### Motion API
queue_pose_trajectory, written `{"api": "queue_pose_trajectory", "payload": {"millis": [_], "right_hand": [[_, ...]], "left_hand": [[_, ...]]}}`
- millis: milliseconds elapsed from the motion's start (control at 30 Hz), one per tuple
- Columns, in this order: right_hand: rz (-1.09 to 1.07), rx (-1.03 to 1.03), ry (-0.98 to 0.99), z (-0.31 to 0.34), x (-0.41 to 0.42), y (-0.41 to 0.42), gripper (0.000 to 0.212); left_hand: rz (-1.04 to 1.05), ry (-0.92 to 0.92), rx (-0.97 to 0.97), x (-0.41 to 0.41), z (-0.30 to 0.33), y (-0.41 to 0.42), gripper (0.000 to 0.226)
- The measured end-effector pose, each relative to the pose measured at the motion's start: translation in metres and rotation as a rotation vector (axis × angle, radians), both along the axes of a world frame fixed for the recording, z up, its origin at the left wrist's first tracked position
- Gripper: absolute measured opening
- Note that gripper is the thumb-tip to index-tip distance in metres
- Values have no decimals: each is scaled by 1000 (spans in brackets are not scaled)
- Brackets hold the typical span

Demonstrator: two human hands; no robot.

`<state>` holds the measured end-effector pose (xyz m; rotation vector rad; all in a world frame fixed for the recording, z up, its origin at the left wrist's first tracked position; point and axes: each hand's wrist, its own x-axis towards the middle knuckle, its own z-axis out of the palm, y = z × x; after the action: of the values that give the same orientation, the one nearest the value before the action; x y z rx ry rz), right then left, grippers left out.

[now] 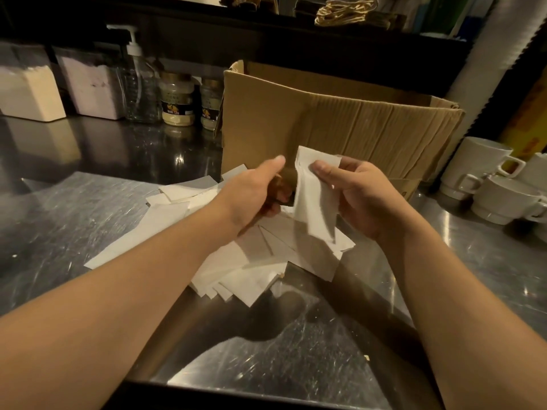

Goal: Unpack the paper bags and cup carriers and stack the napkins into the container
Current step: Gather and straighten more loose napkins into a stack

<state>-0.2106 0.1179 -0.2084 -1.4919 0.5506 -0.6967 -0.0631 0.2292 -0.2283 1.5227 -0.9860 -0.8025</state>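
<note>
Spreading across the scratched steel counter (74, 220), a loose heap of white paper napkins (236, 261) lies before an open corrugated cardboard box (340, 125). Above the heap, the right hand (364, 199) pinches a soft folded napkin (315, 196); the left hand (251, 193) curls beside it, its grasp unclear.

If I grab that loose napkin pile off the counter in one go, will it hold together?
Probably not. The napkin pile lies fanned and unaligned, so sheets would likely slide apart. The napkin in the right hand droops, suggesting thin, floppy, light paper.
</note>
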Motion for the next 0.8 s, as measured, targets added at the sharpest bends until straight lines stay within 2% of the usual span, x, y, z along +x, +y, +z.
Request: {"api": "queue_pose_trajectory", "payload": {"millis": [33, 67, 133, 200, 267, 333, 400, 500, 567, 667, 800], "right_hand": [[23, 1, -30, -2, 3, 2, 16], [34, -4, -57, -4, 6, 6, 17], [45, -19, -105, -8, 12, 12, 15], [58, -43, -138, -11, 16, 18, 14], [57, -58, -149, -13, 17, 22, 19], [29, -89, -116, -16, 18, 24, 22], [-61, -238, -21, -22, 22, 24, 30], [-274, -680, 31, -28, 22, 19, 40], [-295, -858, -12, -26, 20, 17, 35], [-262, -959, 138, -26, 20, 13, 21], [-208, -918, 273, -26, 23, 11, 11]], "left_hand": [[-46, 141, -7, 2, 2, 2, 67], [-96, 192, 7, 5, 1, 1, 81], [-231, 261, 27, 9, 0, 1, 91], [-376, 355, -9, 10, 2, 4, 79], [-427, 312, 1, 12, 2, 6, 64], [-365, 139, 88, 5, 4, 7, 42], [-251, 98, 136, -1, 4, 5, 17], [-151, 166, 155, -2, 4, 5, 14], [-162, 229, 140, 1, 4, 5, 15], [-192, 266, 86, 4, 5, 4, 18], [-235, 252, 67, 4, 5, 5, 22]]}}
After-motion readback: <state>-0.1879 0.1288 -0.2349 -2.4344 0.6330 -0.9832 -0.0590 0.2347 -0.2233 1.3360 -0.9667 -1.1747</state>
